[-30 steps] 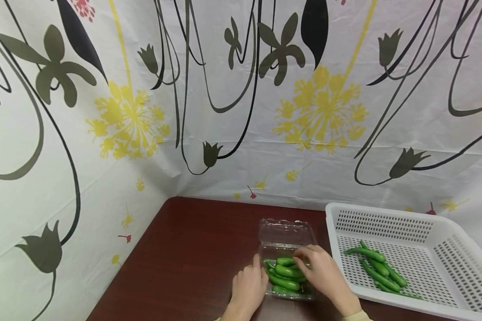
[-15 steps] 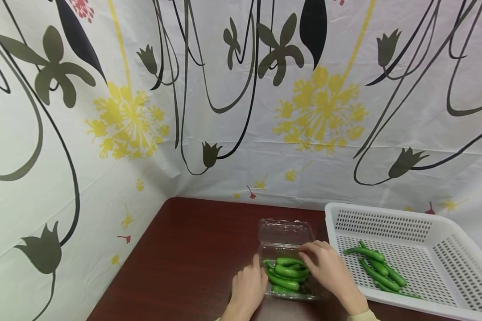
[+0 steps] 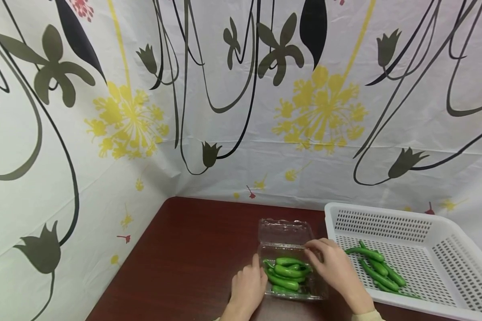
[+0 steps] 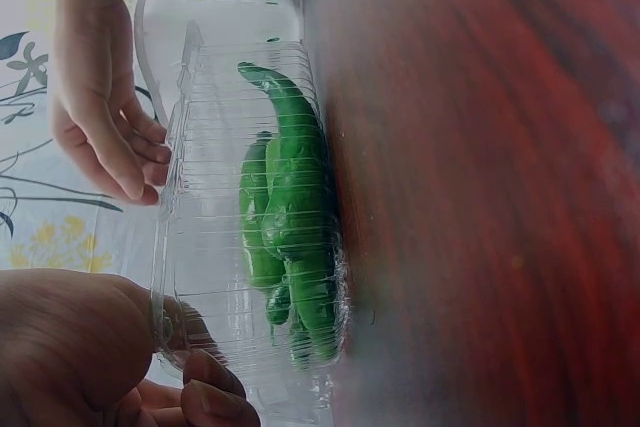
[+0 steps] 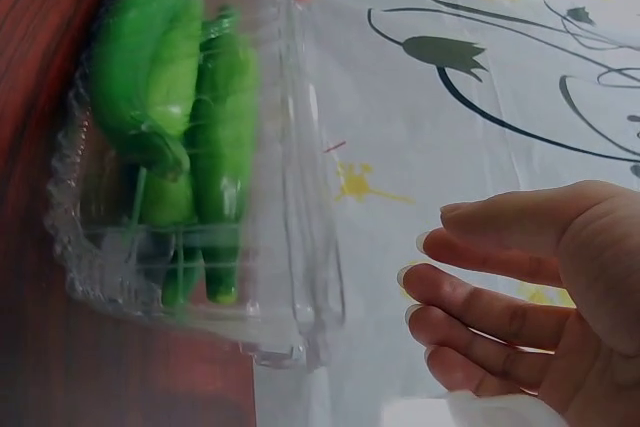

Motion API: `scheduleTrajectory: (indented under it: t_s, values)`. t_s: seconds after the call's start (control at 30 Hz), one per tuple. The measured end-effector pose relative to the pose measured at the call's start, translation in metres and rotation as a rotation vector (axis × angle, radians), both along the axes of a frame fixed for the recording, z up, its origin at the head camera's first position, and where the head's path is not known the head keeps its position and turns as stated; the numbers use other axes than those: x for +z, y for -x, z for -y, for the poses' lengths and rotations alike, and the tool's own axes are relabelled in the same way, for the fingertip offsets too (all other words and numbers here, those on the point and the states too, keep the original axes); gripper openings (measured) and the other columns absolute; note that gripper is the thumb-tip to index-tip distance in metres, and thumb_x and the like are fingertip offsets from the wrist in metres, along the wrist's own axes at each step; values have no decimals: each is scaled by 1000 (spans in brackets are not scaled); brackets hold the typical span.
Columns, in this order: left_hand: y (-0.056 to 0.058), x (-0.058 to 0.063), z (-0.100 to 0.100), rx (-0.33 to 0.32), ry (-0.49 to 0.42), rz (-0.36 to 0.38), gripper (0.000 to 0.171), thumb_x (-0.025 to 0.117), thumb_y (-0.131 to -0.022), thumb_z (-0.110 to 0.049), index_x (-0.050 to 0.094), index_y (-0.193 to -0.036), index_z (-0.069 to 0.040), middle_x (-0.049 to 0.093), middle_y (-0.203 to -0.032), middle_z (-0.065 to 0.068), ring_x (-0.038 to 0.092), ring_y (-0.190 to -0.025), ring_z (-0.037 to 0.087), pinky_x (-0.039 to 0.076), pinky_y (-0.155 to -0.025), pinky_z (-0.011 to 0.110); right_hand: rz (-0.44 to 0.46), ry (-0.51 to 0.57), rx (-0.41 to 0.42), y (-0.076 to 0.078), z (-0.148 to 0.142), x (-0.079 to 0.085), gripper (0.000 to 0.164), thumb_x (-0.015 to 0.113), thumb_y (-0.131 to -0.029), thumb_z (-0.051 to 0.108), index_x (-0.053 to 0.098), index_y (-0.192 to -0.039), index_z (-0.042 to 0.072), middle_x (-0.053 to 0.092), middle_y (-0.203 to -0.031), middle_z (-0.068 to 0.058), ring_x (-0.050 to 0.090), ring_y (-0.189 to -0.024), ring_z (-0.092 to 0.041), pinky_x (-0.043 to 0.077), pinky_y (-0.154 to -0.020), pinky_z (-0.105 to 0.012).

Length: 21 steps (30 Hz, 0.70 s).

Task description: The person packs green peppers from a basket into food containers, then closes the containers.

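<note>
A clear hinged plastic container (image 3: 319, 292) stands on the table with its lid (image 3: 285, 232) folded back. Several green chili peppers (image 3: 287, 271) lie inside it. My left hand (image 3: 247, 285) holds the container's left wall at the rim, its thumb and fingers around the edge in the left wrist view (image 4: 200, 387). Above the container's right side hovers my right hand (image 3: 333, 265), holding nothing. In the right wrist view, its fingers (image 5: 490, 312) are loosely bent and apart from the plastic wall.
To the right stands a white perforated basket (image 3: 438, 249), with several more green chili peppers (image 3: 385, 269) in it. The dark red table (image 3: 197, 249) meets a patterned cloth (image 3: 241, 178) at the back and left.
My right hand has drawn back to the right, away from the peppers in the container and toward the basket. The left hand has stayed on the container's left wall.
</note>
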<state>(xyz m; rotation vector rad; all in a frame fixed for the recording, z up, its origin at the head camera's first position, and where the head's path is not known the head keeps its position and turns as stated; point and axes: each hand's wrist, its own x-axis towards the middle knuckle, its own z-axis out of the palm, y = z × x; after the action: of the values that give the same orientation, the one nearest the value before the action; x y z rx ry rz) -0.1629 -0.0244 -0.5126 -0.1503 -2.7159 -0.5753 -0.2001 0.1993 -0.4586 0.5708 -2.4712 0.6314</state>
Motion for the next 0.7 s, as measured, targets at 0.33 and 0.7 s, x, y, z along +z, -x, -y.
scheduleTrajectory:
  t_s: [0.33, 0.7]
  values:
    - [0, -1, 0, -3, 2, -29, 39, 66, -90, -13, 62, -124, 5, 64, -66, 11, 58, -47, 24, 42, -41, 35, 2, 19, -12, 1, -12, 7, 16, 81, -83, 7, 75, -93, 17, 69, -89, 3, 66, -82, -22, 52, -67, -43]
    - [-1, 1, 1, -3, 4, -38, 39, 67, -89, -12, 62, -124, 4, 64, -66, 11, 58, -46, 24, 42, -40, 35, 33, 26, -39, -1, -22, 13, 12, 80, -84, 10, 75, -94, 15, 69, -87, 6, 66, -81, -19, 52, -69, -43]
